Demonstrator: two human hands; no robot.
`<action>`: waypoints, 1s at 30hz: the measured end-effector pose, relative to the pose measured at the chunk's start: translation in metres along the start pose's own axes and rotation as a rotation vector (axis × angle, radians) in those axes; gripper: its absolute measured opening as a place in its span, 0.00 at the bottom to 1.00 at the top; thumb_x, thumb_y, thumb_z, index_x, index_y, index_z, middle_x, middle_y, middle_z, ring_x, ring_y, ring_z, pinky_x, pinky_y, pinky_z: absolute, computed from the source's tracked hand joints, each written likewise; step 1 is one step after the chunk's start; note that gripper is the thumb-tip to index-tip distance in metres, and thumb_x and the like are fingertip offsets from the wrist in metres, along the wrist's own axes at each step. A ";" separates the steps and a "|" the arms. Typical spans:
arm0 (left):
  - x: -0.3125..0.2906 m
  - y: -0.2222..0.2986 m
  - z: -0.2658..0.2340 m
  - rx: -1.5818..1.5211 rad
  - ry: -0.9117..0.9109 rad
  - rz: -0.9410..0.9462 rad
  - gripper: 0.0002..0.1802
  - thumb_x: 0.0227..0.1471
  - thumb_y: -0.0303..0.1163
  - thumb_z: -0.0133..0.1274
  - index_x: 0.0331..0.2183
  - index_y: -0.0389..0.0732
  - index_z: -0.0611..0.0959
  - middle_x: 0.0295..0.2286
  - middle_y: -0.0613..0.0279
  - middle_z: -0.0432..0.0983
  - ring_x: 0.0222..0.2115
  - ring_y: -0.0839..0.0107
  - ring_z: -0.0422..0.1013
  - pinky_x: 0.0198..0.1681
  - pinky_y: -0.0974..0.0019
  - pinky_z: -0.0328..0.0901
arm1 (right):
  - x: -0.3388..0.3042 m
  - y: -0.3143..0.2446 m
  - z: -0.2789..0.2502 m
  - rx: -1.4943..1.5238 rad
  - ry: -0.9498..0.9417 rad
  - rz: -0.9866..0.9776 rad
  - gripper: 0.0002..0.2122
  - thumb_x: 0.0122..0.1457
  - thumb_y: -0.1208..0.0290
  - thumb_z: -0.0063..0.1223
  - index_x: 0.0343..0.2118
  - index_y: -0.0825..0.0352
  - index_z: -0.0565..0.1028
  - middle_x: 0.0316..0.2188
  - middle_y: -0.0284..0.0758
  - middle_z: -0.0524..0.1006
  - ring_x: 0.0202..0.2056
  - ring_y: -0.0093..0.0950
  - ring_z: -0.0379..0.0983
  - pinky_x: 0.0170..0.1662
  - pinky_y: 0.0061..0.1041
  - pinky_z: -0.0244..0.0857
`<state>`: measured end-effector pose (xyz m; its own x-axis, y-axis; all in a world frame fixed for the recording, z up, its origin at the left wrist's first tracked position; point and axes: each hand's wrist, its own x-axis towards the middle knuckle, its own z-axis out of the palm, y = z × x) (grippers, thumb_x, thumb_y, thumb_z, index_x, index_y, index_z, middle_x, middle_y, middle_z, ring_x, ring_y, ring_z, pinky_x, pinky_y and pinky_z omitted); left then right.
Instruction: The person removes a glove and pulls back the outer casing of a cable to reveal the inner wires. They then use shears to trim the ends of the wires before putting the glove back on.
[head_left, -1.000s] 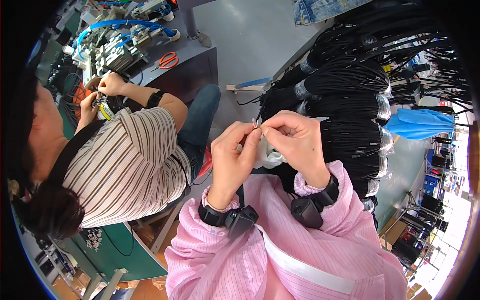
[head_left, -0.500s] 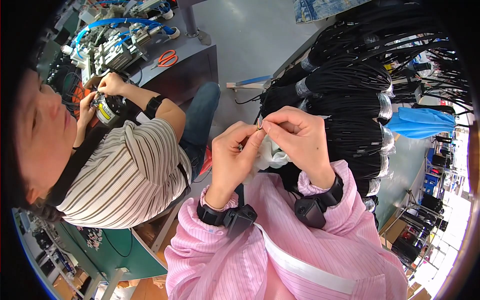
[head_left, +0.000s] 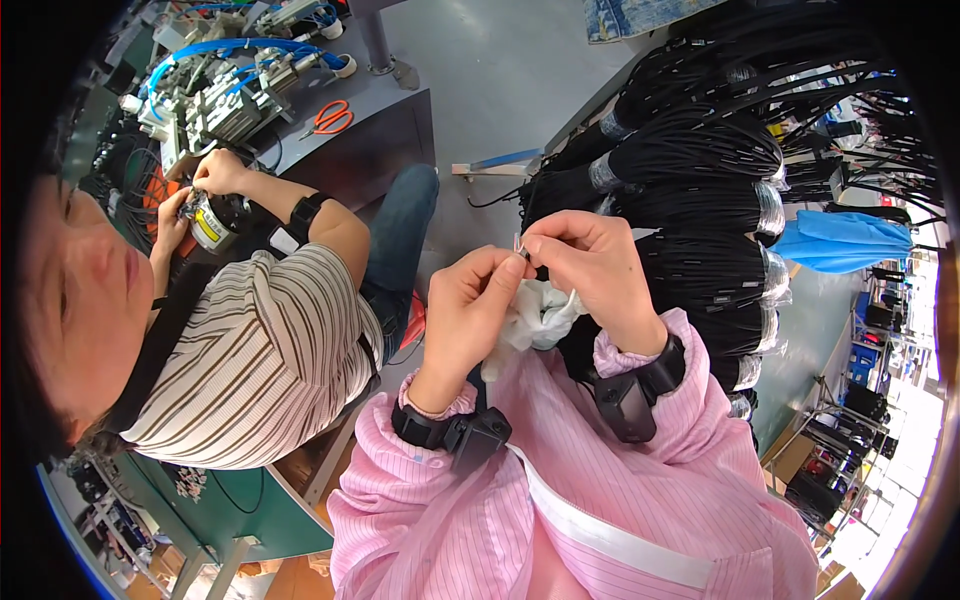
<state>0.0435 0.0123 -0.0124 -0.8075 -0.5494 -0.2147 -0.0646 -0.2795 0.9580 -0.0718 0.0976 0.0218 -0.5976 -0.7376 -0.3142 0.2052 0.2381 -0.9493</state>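
My left hand (head_left: 472, 305) and my right hand (head_left: 592, 268) meet in front of me, thumbs and fingertips pinched close together. Between them is a small piece with thin, pale prongs (head_left: 518, 243) pointing up and a dark lower part; it looks like stripped wire ends, but it is too small to be sure. My left thumb and forefinger pinch its lower part. The right fingertips grip at its side, hiding some of it. Below the hands lies a crumpled white cloth or plastic bag (head_left: 540, 315). Both wrists wear black straps with box-shaped devices.
Thick bundles of black cables (head_left: 690, 265), bound with clear wrap, hang on my right beside a blue cloth (head_left: 845, 240). At left a co-worker in a striped shirt (head_left: 265, 375) handles a part at a bench (head_left: 385, 110). Orange-handled scissors (head_left: 332, 117) lie there near a metal fixture (head_left: 225, 105).
My right hand has shifted slightly left and down, and its fingers have changed their pinch. The pale prongs now look more spread. The co-worker's head has tilted a little.
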 end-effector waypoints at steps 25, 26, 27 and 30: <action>0.008 -0.010 -0.011 -0.402 -0.199 -0.267 0.15 0.55 0.34 0.43 0.24 0.34 0.76 0.14 0.73 0.59 0.16 0.83 0.53 0.20 0.78 0.50 | 0.013 0.000 -0.019 -0.148 -0.176 0.023 0.04 0.52 0.79 0.50 0.30 0.73 0.75 0.20 0.26 0.72 0.23 0.12 0.64 0.25 0.11 0.57; 0.008 -0.011 -0.012 -0.409 -0.210 -0.265 0.15 0.55 0.34 0.43 0.24 0.34 0.76 0.14 0.73 0.59 0.17 0.83 0.53 0.20 0.78 0.50 | 0.013 -0.001 -0.019 -0.129 -0.185 0.050 0.04 0.51 0.80 0.50 0.29 0.73 0.75 0.21 0.26 0.72 0.24 0.12 0.64 0.25 0.12 0.58; 0.008 -0.011 -0.012 -0.408 -0.209 -0.265 0.15 0.55 0.34 0.43 0.24 0.34 0.76 0.14 0.73 0.59 0.17 0.83 0.53 0.20 0.78 0.50 | 0.013 -0.002 -0.019 -0.110 -0.194 0.078 0.04 0.51 0.80 0.50 0.29 0.73 0.75 0.22 0.26 0.72 0.24 0.12 0.65 0.25 0.12 0.58; 0.008 -0.012 -0.013 -0.415 -0.219 -0.269 0.15 0.55 0.34 0.43 0.23 0.34 0.76 0.15 0.73 0.60 0.17 0.84 0.53 0.21 0.78 0.49 | 0.014 0.003 -0.021 -0.104 -0.204 0.050 0.04 0.50 0.81 0.51 0.29 0.73 0.75 0.23 0.27 0.73 0.25 0.13 0.65 0.25 0.12 0.58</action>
<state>0.0451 0.0013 -0.0280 -0.9006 -0.2507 -0.3551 -0.0850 -0.6996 0.7095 -0.0954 0.1014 0.0142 -0.4179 -0.8332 -0.3622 0.1431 0.3334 -0.9319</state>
